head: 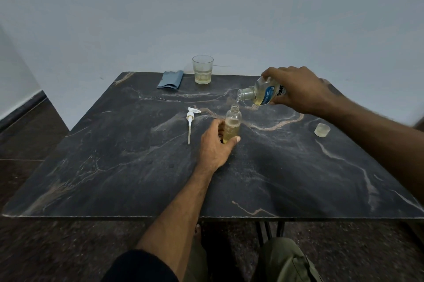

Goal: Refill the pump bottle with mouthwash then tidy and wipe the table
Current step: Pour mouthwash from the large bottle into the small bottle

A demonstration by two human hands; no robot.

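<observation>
A small clear pump bottle [232,122] stands upright mid-table, partly filled with yellowish liquid, its top open. My left hand [214,144] grips its lower part. My right hand [300,90] holds the mouthwash bottle [261,94] tilted on its side, mouth just above the small bottle's neck, and a thin stream runs down into it. The white pump head [191,121] with its dip tube lies flat on the table left of the small bottle. The mouthwash cap [322,129] sits on the table at the right.
A glass tumbler [202,72] with a little yellowish liquid stands at the far edge of the dark marble table [114,167]. A folded blue cloth [170,79] lies to its left. A pale wall rises behind the table.
</observation>
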